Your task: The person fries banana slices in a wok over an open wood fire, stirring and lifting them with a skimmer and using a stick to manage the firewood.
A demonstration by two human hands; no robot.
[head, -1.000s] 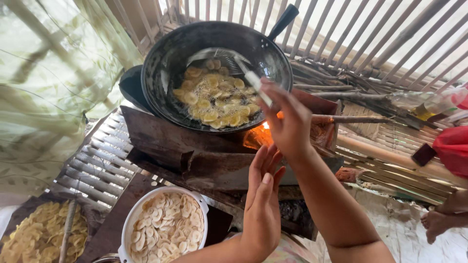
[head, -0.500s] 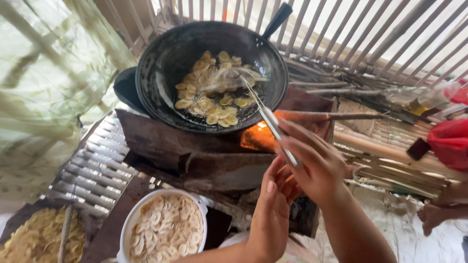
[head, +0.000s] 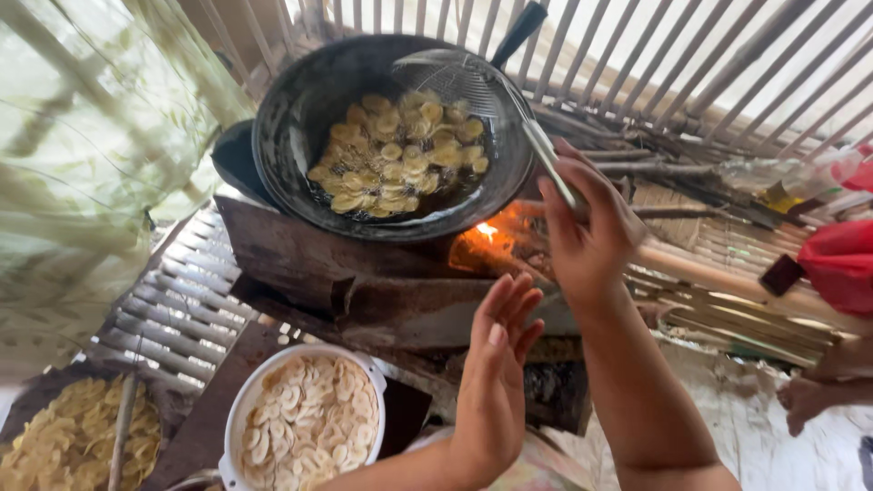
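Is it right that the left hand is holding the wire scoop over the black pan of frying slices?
Not quite. In the head view it is the right hand that holds the wire scoop over the black pan of frying slices. The left hand is open and holds nothing.

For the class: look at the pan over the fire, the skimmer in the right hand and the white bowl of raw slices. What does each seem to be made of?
Pan: likely iron or steel, matt black and sooty.
Skimmer: metal, judging by its shiny grey wire mesh and handle, gripped by the right hand.
Bowl: smooth white rim, perhaps enamel or plastic; the look leaves it open.
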